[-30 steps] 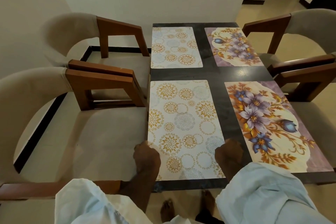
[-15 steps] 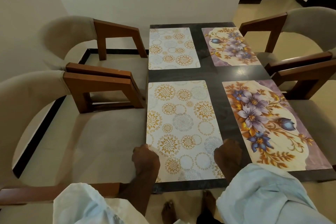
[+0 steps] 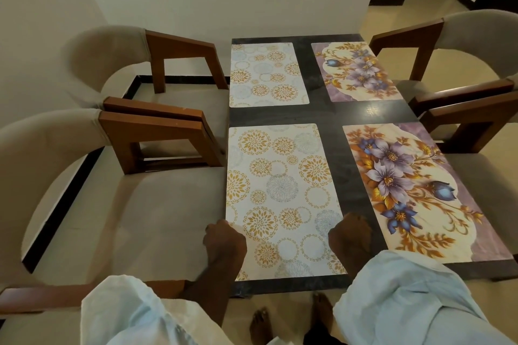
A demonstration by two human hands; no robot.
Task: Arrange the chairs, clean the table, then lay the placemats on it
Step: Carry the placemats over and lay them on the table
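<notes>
The dark tabletop (image 3: pixel 336 113) carries the circle-patterned placemat (image 3: pixel 280 190) at its near-left corner; left hand (image 3: pixel 224 241) and right hand (image 3: pixel 350 235) curl on its side edges, pinching it; it looks thin, light, bendy, so best held by both edges.

I saw the left hand (image 3: pixel 224 241) and the right hand (image 3: pixel 350 235), both curled, at the side edges of the near white gold-medallion placemat (image 3: pixel 280 193); whether they pinched it I could not tell; it lay on the dark stone table (image 3: pixel 333 112) beside a purple floral placemat (image 3: pixel 414 187); beige wood-armed chairs (image 3: pixel 168 204) flanked the table.
</notes>
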